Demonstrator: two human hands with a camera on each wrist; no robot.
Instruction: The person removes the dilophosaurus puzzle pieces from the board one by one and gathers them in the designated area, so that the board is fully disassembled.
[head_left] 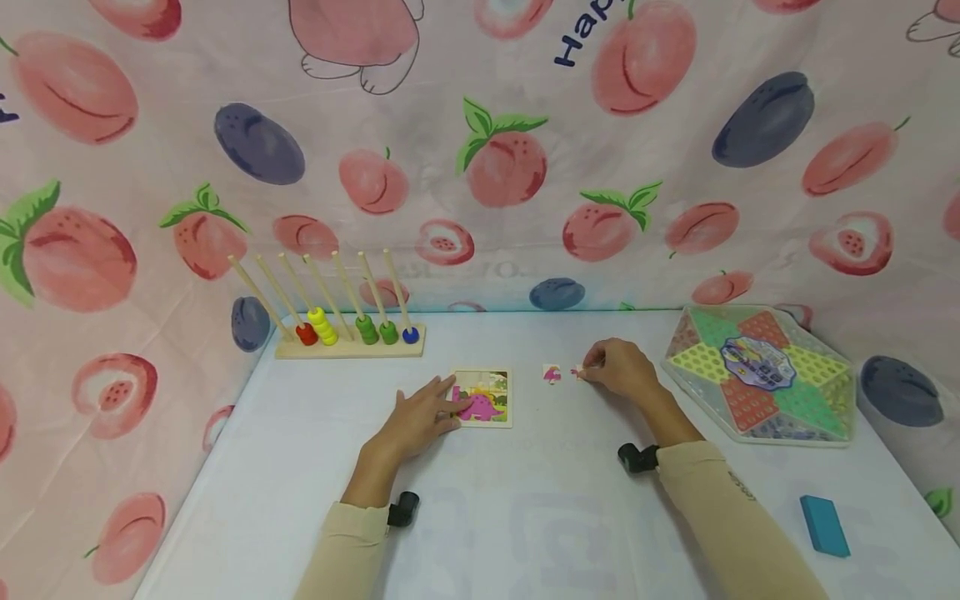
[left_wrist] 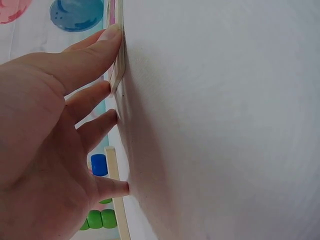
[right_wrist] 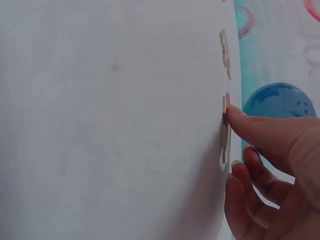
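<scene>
A small wooden jigsaw puzzle board (head_left: pixel 480 423) with a pink dinosaur picture lies mid-table. My left hand (head_left: pixel 423 417) reaches over its left side, fingers spread and fairly straight. In the left wrist view the thumb (left_wrist: pixel 112 34) rests at the edge of the board (left_wrist: pixel 119 70), and the other fingertips touch down at and beside it. To the right of the board, my right hand (head_left: pixel 621 367) pinches a small puzzle piece (head_left: pixel 576 372) at the tabletop. The right wrist view shows the thumb on that piece (right_wrist: pixel 225 130). Another pink puzzle piece (head_left: pixel 552 374) lies between board and right hand.
At the back left stands a wooden peg counter (head_left: pixel 348 352) with coloured beads on some of its pegs. A hexagonal game board (head_left: pixel 757 367) under a clear cover lies right of my right hand. Near the right edge is a blue block (head_left: pixel 825 526). A fruit-print cloth (head_left: pixel 480 250) hangs behind.
</scene>
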